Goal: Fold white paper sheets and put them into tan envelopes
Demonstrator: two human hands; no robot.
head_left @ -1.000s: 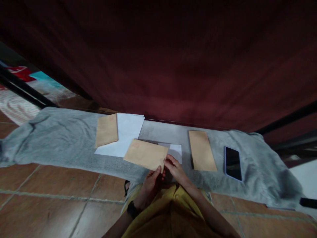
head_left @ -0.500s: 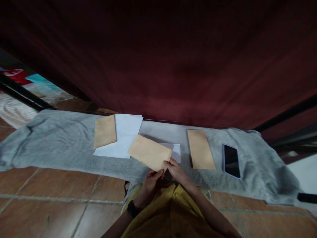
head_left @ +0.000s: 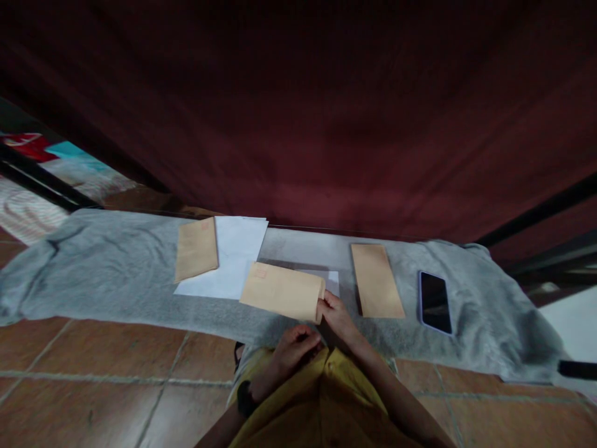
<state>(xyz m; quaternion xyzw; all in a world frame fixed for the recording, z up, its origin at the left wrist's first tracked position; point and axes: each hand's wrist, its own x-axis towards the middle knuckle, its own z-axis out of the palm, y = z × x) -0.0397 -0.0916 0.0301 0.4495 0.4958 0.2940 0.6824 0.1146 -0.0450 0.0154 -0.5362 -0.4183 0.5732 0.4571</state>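
My right hand [head_left: 336, 316] grips a tan paper envelope [head_left: 280, 291] at its right end, where the opening gapes slightly. Some fingertips are hidden at that end. The envelope is held above the grey cloth, with a faint red postal mark at its upper left. Below it, apart from the paper, my left hand [head_left: 296, 350] is loosely closed near my lap, with nothing visible in it. White sheets [head_left: 240, 249] lie to the left, partly under a stack of tan envelopes [head_left: 196, 250]. Behind the held envelope a smaller white paper [head_left: 333, 281] shows.
Another tan envelope pile [head_left: 377, 280] lies to the right, beside a phone [head_left: 435, 302] in a light purple case. A grey cloth [head_left: 121, 267] covers the long narrow surface. A dark red curtain [head_left: 336, 143] hangs behind it, with dark metal bars on both sides.
My left hand has let go of the envelope's lower edge and dropped toward my lap. In my right hand the envelope has turned flatter, and its right end has opened a little.
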